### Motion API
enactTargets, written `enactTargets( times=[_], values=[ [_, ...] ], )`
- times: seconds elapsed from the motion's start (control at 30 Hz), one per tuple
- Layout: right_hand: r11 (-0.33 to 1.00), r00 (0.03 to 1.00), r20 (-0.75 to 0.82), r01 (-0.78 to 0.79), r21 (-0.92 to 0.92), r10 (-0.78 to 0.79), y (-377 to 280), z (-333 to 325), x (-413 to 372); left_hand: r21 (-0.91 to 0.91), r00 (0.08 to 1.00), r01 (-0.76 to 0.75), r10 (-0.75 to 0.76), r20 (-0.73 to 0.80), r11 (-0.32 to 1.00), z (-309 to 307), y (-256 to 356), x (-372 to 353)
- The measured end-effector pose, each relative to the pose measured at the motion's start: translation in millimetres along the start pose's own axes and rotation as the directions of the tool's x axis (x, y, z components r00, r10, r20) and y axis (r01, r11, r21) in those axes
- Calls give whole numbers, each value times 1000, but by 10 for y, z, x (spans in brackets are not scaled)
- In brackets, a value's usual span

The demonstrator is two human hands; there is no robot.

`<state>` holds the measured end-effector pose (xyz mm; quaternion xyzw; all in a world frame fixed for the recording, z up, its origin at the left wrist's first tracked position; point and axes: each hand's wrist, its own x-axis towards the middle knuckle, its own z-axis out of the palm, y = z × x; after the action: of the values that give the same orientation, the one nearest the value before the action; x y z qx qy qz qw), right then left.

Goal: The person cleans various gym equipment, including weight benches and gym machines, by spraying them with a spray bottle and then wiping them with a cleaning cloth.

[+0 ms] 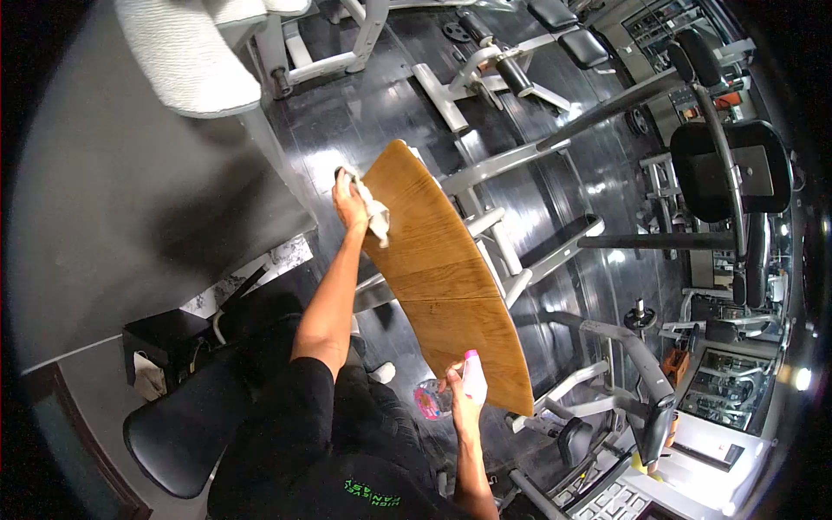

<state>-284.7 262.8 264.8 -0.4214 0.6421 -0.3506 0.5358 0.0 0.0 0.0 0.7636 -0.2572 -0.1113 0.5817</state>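
A curved wooden tabletop (438, 269) with visible grain stretches through the middle of the view. At its far left edge, my left hand (349, 206) is closed around a whitish cloth (378, 220), which hangs over the edge and touches the wood. Near the close end of the tabletop, my right hand (465, 404) grips a spray bottle (431, 400). The bottle has a white and pink spray head and a clear body with a pink label. Part of its neck is hidden by my fingers.
A black chair (186, 433) stands at lower left, by a grey wall (130, 217). White towelling (191, 61) covers something at upper left. Gym machines with grey frames (511, 165) and black pads (582, 48) stand beyond the tabletop on a dark, shiny floor (364, 121).
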Motion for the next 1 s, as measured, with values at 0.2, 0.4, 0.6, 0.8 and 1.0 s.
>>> enactTargets(
  times=[0.2,0.4,0.6,0.8,1.0],
  values=[
    [998,1000,-17,-1,59,2,49,-26,-78,111,955,258,-270,119,960,-164,-257,-355],
    [999,1000,3,0,38,0,92,-75,-135,214,908,315,-359,216,925,-338,-232,-842],
    [995,997,67,27,92,-34,155,-136,-219,237,900,181,-258,351,954,-592,-30,-1603],
    [992,991,121,49,117,-63,271,-249,-429,278,539,571,-608,583,773,-785,125,-2460],
    [989,993,72,84,122,-94,355,-504,-705,491,569,246,-535,624,836,-951,198,-3282]
  ],
)
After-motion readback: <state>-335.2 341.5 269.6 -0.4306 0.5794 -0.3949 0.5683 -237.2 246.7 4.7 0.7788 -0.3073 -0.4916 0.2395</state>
